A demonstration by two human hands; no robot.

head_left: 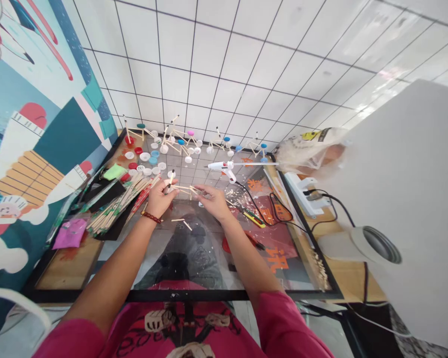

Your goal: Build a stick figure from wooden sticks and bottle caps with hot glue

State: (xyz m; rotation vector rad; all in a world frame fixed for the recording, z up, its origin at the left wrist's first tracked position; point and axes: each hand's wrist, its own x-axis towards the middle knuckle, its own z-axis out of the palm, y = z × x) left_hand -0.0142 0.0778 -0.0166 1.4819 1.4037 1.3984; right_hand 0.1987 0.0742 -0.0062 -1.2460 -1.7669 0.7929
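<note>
Between my two hands is a small stick model [182, 188] of pale wooden pieces, with a short black-tipped upright near its left end. My left hand [160, 199] pinches that left end, beside a white bottle cap [171, 174]. At the right end, the fingertips of my right hand [213, 201] close on the sticks where they meet. Two loose short sticks [187, 225] lie on the glass tabletop [115, 263] below my hands. Beyond my right hand rests a white glue gun [222, 167] with a long glue stick in its back.
Similar stick models with coloured caps [181, 142] line the back wall. Left are loose bottle caps [145, 156], a bundle of chopsticks [115, 206] and a pink packet [70, 233]. Right are a yellow cutter [254, 219], wood scraps [241, 196], a black cord [254, 204] and a power strip [305, 194].
</note>
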